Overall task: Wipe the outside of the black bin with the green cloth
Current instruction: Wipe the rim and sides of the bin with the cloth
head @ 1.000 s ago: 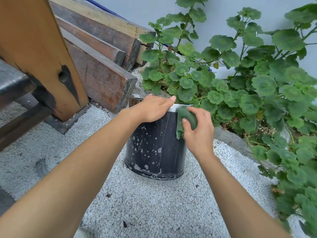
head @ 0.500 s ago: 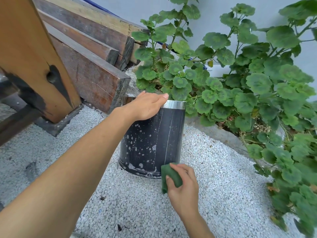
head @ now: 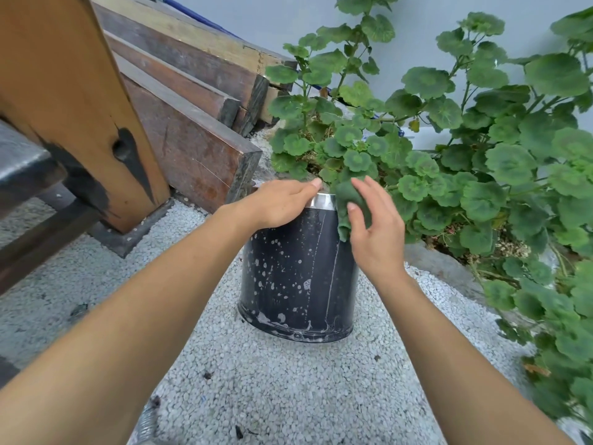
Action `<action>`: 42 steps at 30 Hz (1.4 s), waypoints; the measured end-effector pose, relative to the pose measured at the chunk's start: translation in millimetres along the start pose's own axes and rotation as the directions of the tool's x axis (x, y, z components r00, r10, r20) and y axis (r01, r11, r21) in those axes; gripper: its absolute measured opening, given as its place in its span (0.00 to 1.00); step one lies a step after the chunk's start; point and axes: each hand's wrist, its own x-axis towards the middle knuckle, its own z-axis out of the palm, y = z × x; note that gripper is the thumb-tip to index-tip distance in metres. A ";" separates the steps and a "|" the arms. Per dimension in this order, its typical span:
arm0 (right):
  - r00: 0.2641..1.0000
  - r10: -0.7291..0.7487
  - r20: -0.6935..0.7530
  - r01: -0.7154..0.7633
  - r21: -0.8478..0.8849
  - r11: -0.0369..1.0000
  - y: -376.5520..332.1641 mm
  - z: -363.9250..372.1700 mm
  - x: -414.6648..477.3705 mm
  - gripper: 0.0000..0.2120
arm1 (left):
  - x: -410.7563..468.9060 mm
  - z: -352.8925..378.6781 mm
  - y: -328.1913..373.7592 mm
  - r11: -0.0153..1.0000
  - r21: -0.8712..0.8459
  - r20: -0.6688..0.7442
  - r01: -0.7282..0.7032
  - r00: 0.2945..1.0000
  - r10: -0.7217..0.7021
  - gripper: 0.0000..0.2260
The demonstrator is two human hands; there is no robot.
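Black bin (head: pixel 298 277): green cloth (head: pixel 345 200) at rim.

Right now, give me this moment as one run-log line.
left hand: rests on silver rim | right hand: holds green cloth against upper side of black bin | wall: white spots

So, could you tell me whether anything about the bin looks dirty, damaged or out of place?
The black bin stands upright on the gravel, but pale spots and streaks cover its side, thickest near the bottom edge. The right hand holds the green cloth by its rim.
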 end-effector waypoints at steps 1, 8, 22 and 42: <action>0.999 -0.031 0.026 0.031 0.002 1.000 0.5 4.8 -3.2 0.19 | 0.3 -0.6 -0.6 1.000 -0.005 -0.005 -0.002 1.000 0.002 0.29; 0.886 -0.383 0.262 0.396 0.004 0.918 25.0 22.0 -36.7 0.21 | 2.2 -3.0 -4.6 0.998 -0.057 -0.012 -0.011 1.000 0.010 0.31; 0.441 -0.491 0.751 0.704 0.050 0.708 77.1 -1.5 -131.2 0.47 | 8.5 -2.5 -6.1 0.999 0.045 0.033 -0.016 0.999 0.015 0.25; 0.682 -0.566 0.463 0.694 -0.165 0.701 -19.7 18.0 35.8 0.22 | -1.0 -16.2 -22.5 0.813 -0.567 0.027 0.133 0.989 -0.143 0.47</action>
